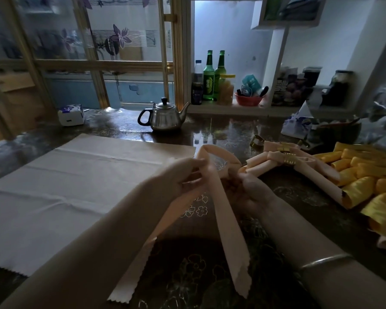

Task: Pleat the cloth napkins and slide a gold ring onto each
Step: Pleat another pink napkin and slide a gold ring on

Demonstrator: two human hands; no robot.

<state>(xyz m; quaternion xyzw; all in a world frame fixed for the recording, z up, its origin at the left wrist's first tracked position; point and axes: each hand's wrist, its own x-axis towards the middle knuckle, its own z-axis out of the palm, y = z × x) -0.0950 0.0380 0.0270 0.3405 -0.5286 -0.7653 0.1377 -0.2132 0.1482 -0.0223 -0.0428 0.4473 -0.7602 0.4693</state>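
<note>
A peach napkin (pixel 226 221), pleated into a long strip, is bent double in the middle of the table, its loop pointing away from me and its two tails hanging toward me. My left hand (pixel 183 175) pinches the left side of the loop. My right hand (pixel 246 192) grips the strip where the two halves meet; whether it holds a ring there is hidden. To the right lie finished peach napkins (pixel 267 162) with gold rings (pixel 289 160) on them. A loose gold ring (pixel 255 141) stands behind them. A flat white napkin (pixel 76 190) is spread out at the left.
Pleated yellow napkins (pixel 361 175) are heaped at the right edge. A steel teapot (pixel 164 118) stands at the back of the dark flowered table (pixel 187 275). A tissue pack (pixel 71 114) sits back left. Green bottles (pixel 208 76), jars and a red bowl (pixel 247 100) fill the shelf behind.
</note>
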